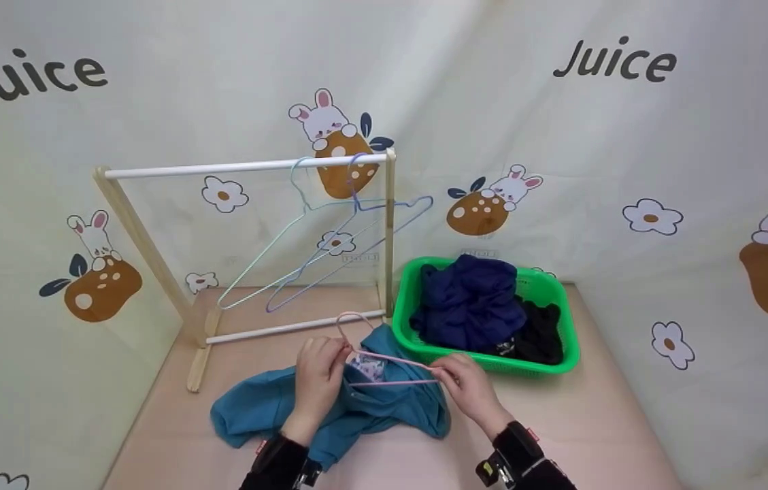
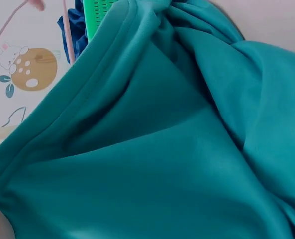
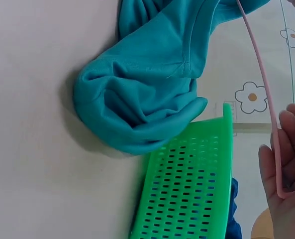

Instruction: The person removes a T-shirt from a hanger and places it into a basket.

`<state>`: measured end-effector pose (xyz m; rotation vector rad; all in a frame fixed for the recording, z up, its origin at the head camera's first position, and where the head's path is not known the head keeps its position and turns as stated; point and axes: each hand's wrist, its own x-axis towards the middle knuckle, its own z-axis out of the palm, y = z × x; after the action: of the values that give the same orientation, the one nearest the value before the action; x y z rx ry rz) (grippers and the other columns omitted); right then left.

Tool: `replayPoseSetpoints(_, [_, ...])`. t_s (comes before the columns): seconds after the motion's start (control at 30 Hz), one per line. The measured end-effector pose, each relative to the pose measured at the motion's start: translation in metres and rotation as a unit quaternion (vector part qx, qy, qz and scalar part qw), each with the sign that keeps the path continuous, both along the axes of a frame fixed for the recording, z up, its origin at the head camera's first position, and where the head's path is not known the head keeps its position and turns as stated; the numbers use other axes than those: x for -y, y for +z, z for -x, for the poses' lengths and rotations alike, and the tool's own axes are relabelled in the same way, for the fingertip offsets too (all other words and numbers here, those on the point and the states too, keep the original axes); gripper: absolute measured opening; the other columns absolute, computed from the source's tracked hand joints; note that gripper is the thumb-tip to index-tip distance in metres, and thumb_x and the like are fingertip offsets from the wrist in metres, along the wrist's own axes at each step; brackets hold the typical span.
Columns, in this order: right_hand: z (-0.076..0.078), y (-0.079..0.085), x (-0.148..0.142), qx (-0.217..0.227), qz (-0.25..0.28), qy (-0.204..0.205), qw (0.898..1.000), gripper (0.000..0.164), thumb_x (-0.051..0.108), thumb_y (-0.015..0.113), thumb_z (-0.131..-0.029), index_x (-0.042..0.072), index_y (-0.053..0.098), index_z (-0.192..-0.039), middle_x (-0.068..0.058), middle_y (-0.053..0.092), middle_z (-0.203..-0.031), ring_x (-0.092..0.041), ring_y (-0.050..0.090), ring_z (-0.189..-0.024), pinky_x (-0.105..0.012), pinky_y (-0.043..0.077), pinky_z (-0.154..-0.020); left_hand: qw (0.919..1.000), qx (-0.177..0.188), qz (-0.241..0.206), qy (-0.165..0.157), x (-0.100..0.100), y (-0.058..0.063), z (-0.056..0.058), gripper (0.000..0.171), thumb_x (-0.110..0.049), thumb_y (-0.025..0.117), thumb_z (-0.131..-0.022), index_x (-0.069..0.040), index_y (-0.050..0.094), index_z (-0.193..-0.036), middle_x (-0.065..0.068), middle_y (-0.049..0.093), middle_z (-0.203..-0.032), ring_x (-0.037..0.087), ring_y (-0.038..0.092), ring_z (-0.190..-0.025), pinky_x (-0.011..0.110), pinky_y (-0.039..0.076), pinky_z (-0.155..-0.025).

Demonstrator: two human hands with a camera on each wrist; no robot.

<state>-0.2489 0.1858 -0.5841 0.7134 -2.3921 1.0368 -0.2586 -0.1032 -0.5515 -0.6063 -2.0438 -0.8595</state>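
A pink clothes hanger [image 1: 394,357] is held over a teal garment [image 1: 397,408] that lies crumpled on the table, a patterned patch showing at its opening. My left hand [image 1: 319,374] grips the hanger near the base of its hook, over the garment. My right hand [image 1: 469,388] holds the hanger's right end; in the right wrist view the fingers [image 3: 289,129] curl round that pink corner. In the left wrist view the garment [image 2: 137,184] fills most of the picture, and its hem edge rises beside the hanger. The hanger's left end is hidden.
A wooden rack [image 1: 145,252] with a white rail stands at the back left. From it hang a mint hanger [image 1: 261,255] and a purple hanger [image 1: 315,272]. To the right, a green basket [image 1: 571,333] holds dark blue clothing [image 1: 472,299] and black clothing [image 1: 540,333].
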Motion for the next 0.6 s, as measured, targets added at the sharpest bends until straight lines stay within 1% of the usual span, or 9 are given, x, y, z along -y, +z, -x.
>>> replayPoseSetpoints(0.07, [0.001, -0.002, -0.001, -0.005, 0.007, -0.005, 1.0, 0.004, 0.014, 0.068, -0.092, 0.015, 0.072, -0.093, 0.007, 0.067, -0.089, -0.013, 0.061, -0.083, -0.034, 0.05, -0.073, 0.9999, 0.01, 0.002, -0.008, 0.0, 0.0, 0.0, 0.01, -0.016, 0.062, -0.097, -0.01, 0.067, -0.092, 0.001, 0.061, -0.082, 0.019, 0.051, -0.074, 0.034, 0.038, -0.069])
replayPoseSetpoints(0.17, [0.002, -0.005, -0.002, -0.015, 0.024, -0.018, 0.999, 0.004, 0.011, 0.069, -0.09, 0.015, 0.07, -0.09, 0.008, 0.066, -0.084, -0.013, 0.062, -0.081, -0.035, 0.05, -0.073, 0.9994, 0.029, 0.002, -0.019, 0.002, 0.0, 0.0, 0.007, -0.007, 0.061, -0.096, -0.006, 0.067, -0.101, 0.004, 0.063, -0.089, 0.021, 0.054, -0.081, 0.036, 0.041, -0.075])
replayPoseSetpoints(0.23, [0.002, -0.006, -0.004, -0.018, 0.036, -0.029, 0.999, 0.005, 0.009, 0.07, -0.089, 0.015, 0.07, -0.089, 0.008, 0.066, -0.083, -0.013, 0.062, -0.08, -0.034, 0.05, -0.072, 0.9992, 0.037, 0.004, -0.015, 0.005, -0.001, 0.0, 0.014, 0.001, 0.062, -0.093, -0.002, 0.066, -0.107, 0.007, 0.064, -0.095, 0.024, 0.057, -0.087, 0.039, 0.044, -0.079])
replayPoseSetpoints(0.3, [0.003, -0.006, -0.007, -0.014, 0.051, -0.038, 0.998, 0.006, 0.008, 0.07, -0.088, 0.015, 0.07, -0.088, 0.009, 0.065, -0.081, -0.012, 0.061, -0.08, -0.032, 0.05, -0.07, 0.9992, 0.04, 0.01, 0.002, 0.008, -0.002, -0.001, 0.02, 0.004, 0.064, -0.09, 0.0, 0.066, -0.11, 0.01, 0.065, -0.099, 0.026, 0.059, -0.091, 0.042, 0.045, -0.081])
replayPoseSetpoints(0.33, [0.003, -0.006, -0.009, -0.013, 0.058, -0.041, 0.997, 0.006, 0.008, 0.07, -0.088, 0.014, 0.071, -0.087, 0.01, 0.065, -0.082, -0.012, 0.061, -0.08, -0.031, 0.05, -0.07, 0.999, 0.039, 0.014, 0.014, 0.01, -0.003, 0.0, 0.021, 0.004, 0.065, -0.09, 0.001, 0.066, -0.11, 0.01, 0.066, -0.099, 0.027, 0.06, -0.091, 0.043, 0.046, -0.08])
replayPoseSetpoints(0.4, [0.003, -0.004, -0.012, -0.016, 0.067, -0.046, 0.997, 0.008, 0.007, 0.071, -0.088, 0.014, 0.07, -0.086, 0.01, 0.066, -0.083, -0.012, 0.061, -0.081, -0.03, 0.049, -0.07, 0.9984, 0.036, 0.022, 0.037, 0.014, -0.005, 0.0, 0.016, 0.0, 0.066, -0.09, -0.001, 0.068, -0.107, 0.01, 0.068, -0.097, 0.027, 0.062, -0.09, 0.046, 0.046, -0.079])
replayPoseSetpoints(0.47, [0.004, -0.002, -0.016, -0.024, 0.073, -0.048, 0.996, 0.01, 0.006, 0.071, -0.087, 0.015, 0.07, -0.086, 0.01, 0.065, -0.082, -0.012, 0.06, -0.081, -0.028, 0.048, -0.07, 0.998, 0.03, 0.029, 0.048, 0.018, -0.006, 0.0, 0.009, -0.006, 0.065, -0.094, -0.004, 0.069, -0.101, 0.007, 0.069, -0.093, 0.026, 0.064, -0.086, 0.046, 0.046, -0.076])
replayPoseSetpoints(0.53, [0.005, 0.0, -0.021, -0.037, 0.072, -0.047, 0.996, 0.012, 0.004, 0.072, -0.086, 0.016, 0.069, -0.085, 0.011, 0.064, -0.081, -0.012, 0.06, -0.08, -0.028, 0.047, -0.071, 0.9982, 0.024, 0.033, 0.043, 0.021, -0.007, 0.001, 0.009, -0.012, 0.063, -0.096, -0.006, 0.069, -0.096, 0.006, 0.069, -0.089, 0.025, 0.065, -0.084, 0.045, 0.046, -0.073])
replayPoseSetpoints(0.6, [0.005, 0.001, -0.025, -0.045, 0.071, -0.047, 0.995, 0.013, 0.003, 0.072, -0.085, 0.016, 0.069, -0.084, 0.011, 0.064, -0.079, -0.012, 0.059, -0.079, -0.027, 0.046, -0.072, 0.9987, 0.023, 0.033, 0.03, 0.023, -0.007, 0.002, 0.01, -0.014, 0.063, -0.097, -0.007, 0.07, -0.094, 0.004, 0.07, -0.088, 0.023, 0.065, -0.083, 0.044, 0.046, -0.073])
